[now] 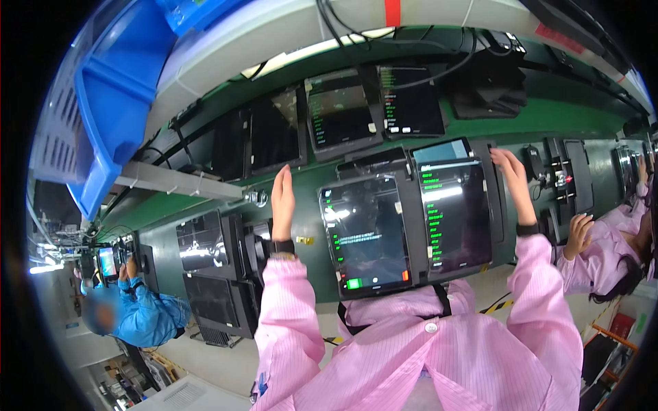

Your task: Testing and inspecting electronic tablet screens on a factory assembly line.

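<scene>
Two tablets lie side by side on the bench in front of me. The left tablet (368, 236) has a dark lit screen with a green and a red patch at its lower corners. Lines of green text run down the right tablet (458, 216). Behind it, part of another tablet (442, 151) shows a pale blue screen. My left hand (282, 202) is raised left of the left tablet, fingers stretched out and holding nothing. My right hand (513, 177) hovers by the right tablet's far right corner, fingers slightly bent and apart; I see nothing in it.
Several dark tablets (340, 109) stand in a row at the back, beside black sleeves (488, 92). Stacked tablets (209, 298) lie at left, below a grey metal bar (181, 179). Blue bins (120, 96) hang upper left. Co-workers sit at left (147, 315) and right (610, 240).
</scene>
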The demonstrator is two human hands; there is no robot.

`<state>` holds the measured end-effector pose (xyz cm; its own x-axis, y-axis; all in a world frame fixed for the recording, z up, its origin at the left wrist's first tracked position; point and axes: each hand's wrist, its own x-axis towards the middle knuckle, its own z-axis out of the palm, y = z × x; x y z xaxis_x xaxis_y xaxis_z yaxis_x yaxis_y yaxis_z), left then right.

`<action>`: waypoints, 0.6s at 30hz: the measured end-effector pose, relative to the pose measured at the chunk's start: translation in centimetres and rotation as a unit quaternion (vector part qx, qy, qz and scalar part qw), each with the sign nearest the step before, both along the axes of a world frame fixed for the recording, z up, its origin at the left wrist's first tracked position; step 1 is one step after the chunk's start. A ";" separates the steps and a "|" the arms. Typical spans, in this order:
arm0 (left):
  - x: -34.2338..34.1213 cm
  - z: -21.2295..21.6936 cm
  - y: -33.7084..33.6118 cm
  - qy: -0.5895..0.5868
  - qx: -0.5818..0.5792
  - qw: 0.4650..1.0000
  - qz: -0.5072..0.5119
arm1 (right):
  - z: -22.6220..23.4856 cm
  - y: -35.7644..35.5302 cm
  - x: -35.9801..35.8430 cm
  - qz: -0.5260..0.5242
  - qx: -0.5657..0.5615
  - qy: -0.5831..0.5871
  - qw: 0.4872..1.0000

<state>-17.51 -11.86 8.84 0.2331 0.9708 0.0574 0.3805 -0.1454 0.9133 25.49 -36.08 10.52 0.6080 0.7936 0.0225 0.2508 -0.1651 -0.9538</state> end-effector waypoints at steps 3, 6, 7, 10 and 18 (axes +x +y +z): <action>2.5 -5.0 7.2 0.062 -0.069 0.996 -0.002 | -3.8 7.0 4.6 0.033 -0.067 -0.036 0.997; 5.4 -9.3 9.1 0.112 -0.005 0.994 -0.001 | -7.8 13.4 7.7 0.039 -0.151 -0.095 0.983; 6.6 -9.2 9.2 0.160 0.016 0.987 0.000 | -10.4 15.2 9.2 0.057 -0.156 -0.110 0.980; 7.8 -6.8 9.8 0.237 -0.106 0.965 0.045 | -15.1 20.2 9.1 0.070 -0.157 -0.124 0.977; 7.6 -11.9 13.3 0.031 -0.236 0.962 0.135 | -23.1 25.9 10.0 0.092 0.006 -0.336 0.937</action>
<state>-9.89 1.39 -3.03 -0.0426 0.9108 -0.4106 0.4024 0.3918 0.8274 35.48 -10.22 -12.58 0.3054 0.8811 0.3612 0.8191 -0.0496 -0.5715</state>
